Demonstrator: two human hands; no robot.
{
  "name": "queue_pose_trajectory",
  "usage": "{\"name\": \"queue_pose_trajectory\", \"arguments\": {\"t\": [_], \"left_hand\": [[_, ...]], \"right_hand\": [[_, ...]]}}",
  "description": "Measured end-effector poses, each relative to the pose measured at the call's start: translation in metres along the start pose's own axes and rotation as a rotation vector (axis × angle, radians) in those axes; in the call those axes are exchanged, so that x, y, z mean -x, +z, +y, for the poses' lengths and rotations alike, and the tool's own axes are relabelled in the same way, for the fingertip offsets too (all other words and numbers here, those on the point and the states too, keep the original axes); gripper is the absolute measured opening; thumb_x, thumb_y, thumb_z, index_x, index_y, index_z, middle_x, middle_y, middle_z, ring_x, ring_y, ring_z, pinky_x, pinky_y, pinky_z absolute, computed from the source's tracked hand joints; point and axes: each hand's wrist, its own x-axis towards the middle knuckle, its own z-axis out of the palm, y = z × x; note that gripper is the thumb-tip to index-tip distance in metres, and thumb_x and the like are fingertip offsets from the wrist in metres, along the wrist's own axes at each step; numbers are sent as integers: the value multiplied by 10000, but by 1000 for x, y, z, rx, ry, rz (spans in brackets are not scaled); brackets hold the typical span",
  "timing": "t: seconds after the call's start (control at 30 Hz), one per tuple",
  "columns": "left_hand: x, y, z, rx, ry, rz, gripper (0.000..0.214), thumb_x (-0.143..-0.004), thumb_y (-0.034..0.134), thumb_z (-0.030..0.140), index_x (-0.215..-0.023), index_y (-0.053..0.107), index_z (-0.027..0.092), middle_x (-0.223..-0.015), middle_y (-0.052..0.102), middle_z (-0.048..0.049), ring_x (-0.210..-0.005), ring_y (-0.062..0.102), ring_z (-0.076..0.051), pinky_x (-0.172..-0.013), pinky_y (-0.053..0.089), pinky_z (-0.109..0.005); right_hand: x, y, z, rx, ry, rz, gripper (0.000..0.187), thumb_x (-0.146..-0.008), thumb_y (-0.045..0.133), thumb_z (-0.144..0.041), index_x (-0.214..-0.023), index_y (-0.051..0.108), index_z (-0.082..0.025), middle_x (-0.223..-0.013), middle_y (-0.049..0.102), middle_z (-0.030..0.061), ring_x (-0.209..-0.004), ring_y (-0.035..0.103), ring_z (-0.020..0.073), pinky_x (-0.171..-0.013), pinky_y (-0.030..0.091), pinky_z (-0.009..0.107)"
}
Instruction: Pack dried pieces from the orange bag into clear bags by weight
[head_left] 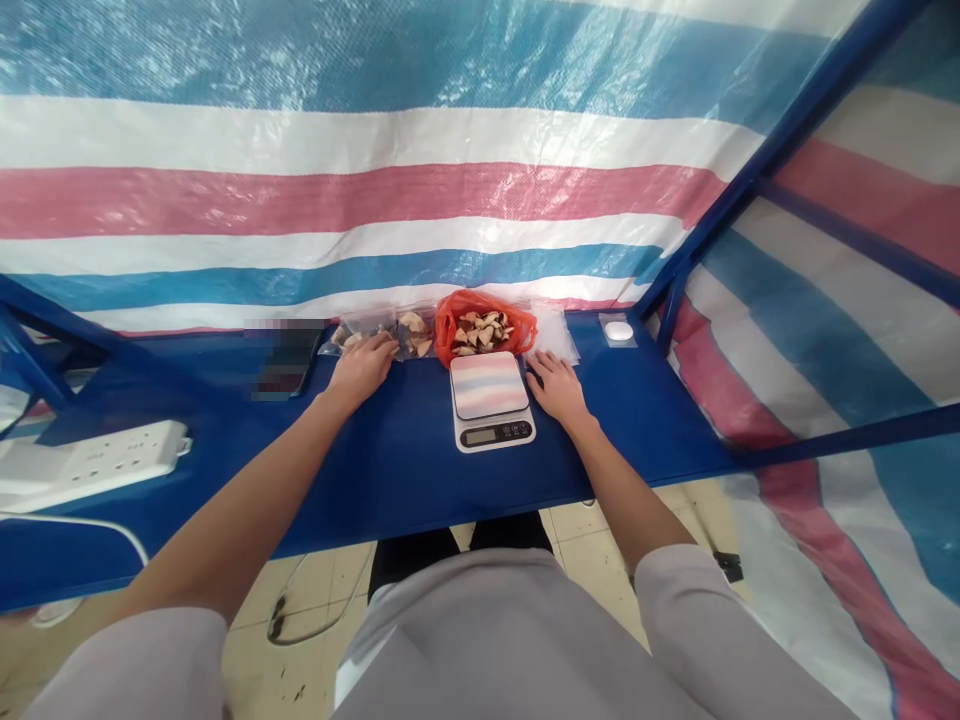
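Note:
A white kitchen scale [491, 400] with a shiny plate and a dark display panel stands on the blue table in front of me. Just behind it sits a red plastic bag [444, 325], its mouth spread around dried brown-and-cream pieces [484, 332] that look like mushroom chunks. My left hand [365, 367] rests with fingers stretched by the clear bags of similar pieces [415, 335], touching the nearest one. To the right of the scale, my right hand [556, 384] lies flat, fingers apart, its tips at the edge of some clear, flat plastic bags [553, 332].
A dark phone-like object [289, 362], partly blurred out, lies left of my left hand. A white power strip [112, 463] with a cable is at the far left. A small white oval item [619, 331] lies at the right. Blue frame bars [750, 195] and striped sheeting [375, 195] enclose the table [390, 470].

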Motion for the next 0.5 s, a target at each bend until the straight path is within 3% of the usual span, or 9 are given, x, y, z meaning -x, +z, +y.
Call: {"name": "queue_pose_trajectory", "arguments": {"t": [0.33,0.5], "left_hand": [[-9,4,-5,104,53,-5,422,-870,446,221,-1174,728,147,-1315,680,-159,-1225,632,-322,-1094,451,-470],[-8,-1,-2,104,9,14,413,-876,447,221,-1176,728,174,-1232,723,-135,-1143,667,-312,-1024,501,-453]], "right_hand": [[-1,1,1,-9,-4,-13,460,-1014,405,-329,-1410,593,-189,-1513,533,106,-1450,438,293,-1215,303,497],[-1,0,1,-15,6,-16,457,-1009,415,-323,-1407,597,-190,-1512,534,101,-1449,440,294,-1216,304,501]]}}
